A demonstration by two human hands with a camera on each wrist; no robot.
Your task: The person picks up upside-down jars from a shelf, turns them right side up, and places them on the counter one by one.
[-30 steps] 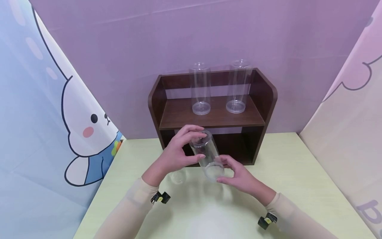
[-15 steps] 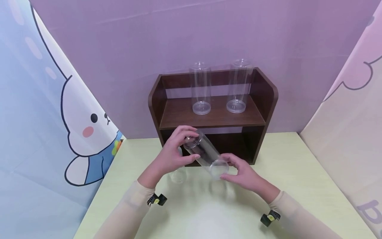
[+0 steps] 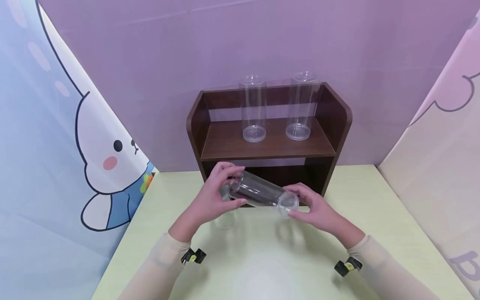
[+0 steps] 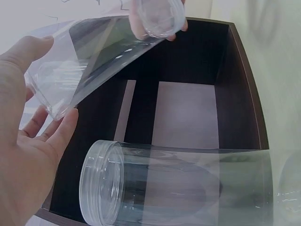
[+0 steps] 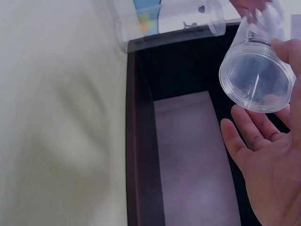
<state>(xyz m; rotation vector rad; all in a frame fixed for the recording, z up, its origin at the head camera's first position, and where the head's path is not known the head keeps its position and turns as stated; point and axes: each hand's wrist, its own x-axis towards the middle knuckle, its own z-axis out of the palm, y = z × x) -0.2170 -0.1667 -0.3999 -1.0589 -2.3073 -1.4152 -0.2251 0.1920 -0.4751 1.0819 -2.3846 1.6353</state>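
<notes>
A clear plastic jar (image 3: 262, 191) hangs tilted above the table, its left end higher, in front of the shelf's lower opening. My left hand (image 3: 214, 192) grips its left end between thumb and fingers. At the lower right end, my right hand (image 3: 318, 211) holds the ridged round end (image 5: 256, 80) with thumb and fingertips. Nothing shows inside the jar. A second clear jar (image 4: 188, 188) stands upright on the table below my left hand, partly hidden by that hand in the head view.
A dark brown two-tier shelf (image 3: 268, 151) stands at the back of the pale table (image 3: 375, 208). On its upper board stand two more clear jars, one in the middle (image 3: 254, 134) and one to the right (image 3: 298, 131). Printed cloth (image 3: 101, 166) hangs at the left.
The held jar has turned from steeply upright to nearly level. Its right end moved right and slightly up with my right hand, while my left hand shifted a little left and down.
</notes>
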